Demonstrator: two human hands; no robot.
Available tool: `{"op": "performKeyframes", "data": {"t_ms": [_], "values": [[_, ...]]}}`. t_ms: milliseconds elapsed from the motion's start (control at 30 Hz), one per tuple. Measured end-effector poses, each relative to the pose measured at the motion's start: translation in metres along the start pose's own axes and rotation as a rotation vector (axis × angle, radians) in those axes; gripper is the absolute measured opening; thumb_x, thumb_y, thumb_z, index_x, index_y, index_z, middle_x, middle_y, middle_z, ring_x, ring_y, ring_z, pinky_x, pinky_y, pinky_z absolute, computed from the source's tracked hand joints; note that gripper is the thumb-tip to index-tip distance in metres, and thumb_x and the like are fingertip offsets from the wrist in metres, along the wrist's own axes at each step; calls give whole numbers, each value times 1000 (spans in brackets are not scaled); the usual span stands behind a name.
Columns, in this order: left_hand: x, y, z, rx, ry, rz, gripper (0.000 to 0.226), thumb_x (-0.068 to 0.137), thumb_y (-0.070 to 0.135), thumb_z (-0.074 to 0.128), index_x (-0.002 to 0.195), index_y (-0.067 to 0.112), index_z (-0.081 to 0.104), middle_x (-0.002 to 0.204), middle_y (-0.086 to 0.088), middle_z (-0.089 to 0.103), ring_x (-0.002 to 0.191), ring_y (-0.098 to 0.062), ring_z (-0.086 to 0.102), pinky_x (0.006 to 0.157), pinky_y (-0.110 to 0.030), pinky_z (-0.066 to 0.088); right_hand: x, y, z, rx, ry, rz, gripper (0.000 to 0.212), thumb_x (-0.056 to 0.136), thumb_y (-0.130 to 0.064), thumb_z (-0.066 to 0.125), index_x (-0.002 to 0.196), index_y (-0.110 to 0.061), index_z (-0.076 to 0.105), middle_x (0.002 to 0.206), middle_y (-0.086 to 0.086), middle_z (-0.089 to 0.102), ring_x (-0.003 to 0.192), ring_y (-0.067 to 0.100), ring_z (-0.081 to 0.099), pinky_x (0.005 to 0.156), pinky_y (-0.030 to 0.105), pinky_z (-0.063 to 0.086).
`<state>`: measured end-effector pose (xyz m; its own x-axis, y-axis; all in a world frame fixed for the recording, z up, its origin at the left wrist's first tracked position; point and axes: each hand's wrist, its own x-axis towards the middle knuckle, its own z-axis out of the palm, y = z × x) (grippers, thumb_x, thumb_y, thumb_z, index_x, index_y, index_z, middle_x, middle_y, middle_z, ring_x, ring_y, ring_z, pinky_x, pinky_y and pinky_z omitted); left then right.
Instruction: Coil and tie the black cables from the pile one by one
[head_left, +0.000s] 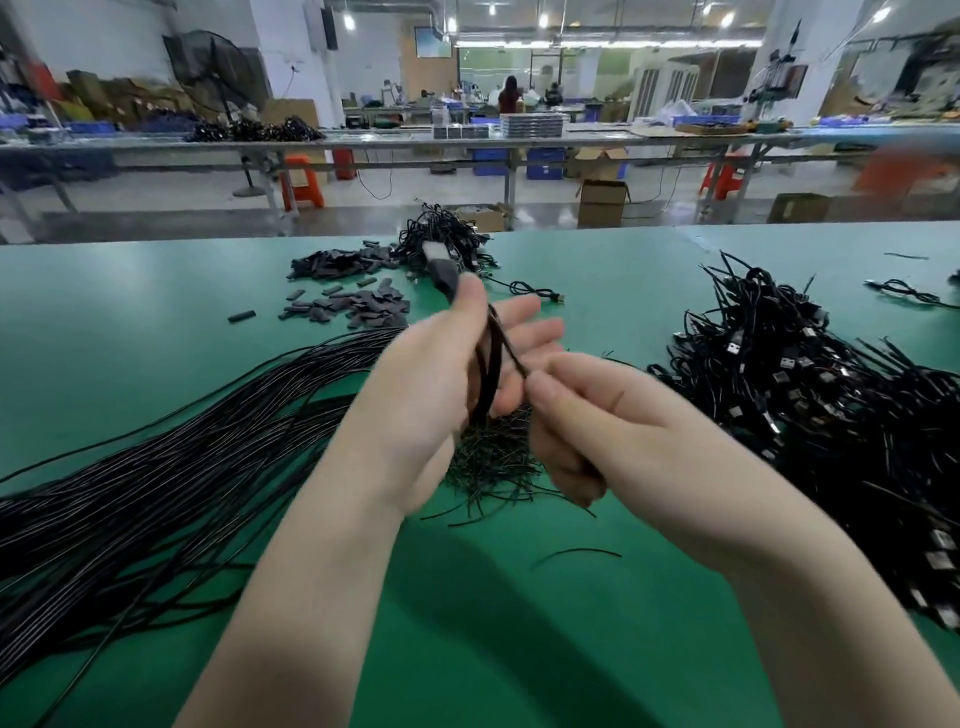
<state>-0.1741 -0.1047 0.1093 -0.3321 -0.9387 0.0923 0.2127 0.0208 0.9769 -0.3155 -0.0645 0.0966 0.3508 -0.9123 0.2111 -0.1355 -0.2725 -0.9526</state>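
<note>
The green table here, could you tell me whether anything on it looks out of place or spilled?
Mostly orderly piles. A few strays stand out: one short black tie lies alone on the green table, apart from the tie heap under the hands, and one small black sleeve sits away from its scattered pile. No damage is visible.

Both forearms are bare from the bottom edge of the view up to the wrists, with no sleeve showing. The left hand (431, 384) and the right hand (608, 421) are bare too. Fingernails are short and unpainted.
</note>
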Motion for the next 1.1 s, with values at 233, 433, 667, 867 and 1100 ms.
{"op": "performKeyframes", "data": {"t_ms": [233,433,667,867,1100], "values": [[-4,6,2,-286,6,72,35,105,34,33,86,17,58,61,8,62,57,-8,63,55,-18,52,4,14,-2,-404,-79,139,22,102,-27,43,90,-23,61,75,-3,69,71,15,64,75,29,53],[-3,-4,5,-195,-154,9,32,98,38,42,76,20,55,61,5,60,60,-12,64,61,-25,51,3,15,-8,17,-43,44,34,79,-42,74,101,-19,62,95,-1,65,90,11,61,83,33,52],[-3,-7,3,-191,-332,-41,28,88,41,48,77,16,57,75,-4,70,78,-19,69,76,-29,57,6,17,-2,-105,86,-51,31,83,-27,75,76,-7,53,65,3,49,68,15,48,69,47,50],[-6,1,-9,331,-66,55,46,86,54,47,73,17,71,80,-4,75,67,-12,67,60,-25,55,11,21,0,-340,201,-59,30,86,-38,64,87,-9,56,75,14,59,67,28,55,66,45,52],[2,-9,-17,1015,350,389,21,97,45,45,99,31,61,91,18,66,80,10,58,76,-18,50,18,44,-11,-205,230,226,30,102,-25,33,80,-14,49,54,-8,38,47,12,32,51,32,32]]}}
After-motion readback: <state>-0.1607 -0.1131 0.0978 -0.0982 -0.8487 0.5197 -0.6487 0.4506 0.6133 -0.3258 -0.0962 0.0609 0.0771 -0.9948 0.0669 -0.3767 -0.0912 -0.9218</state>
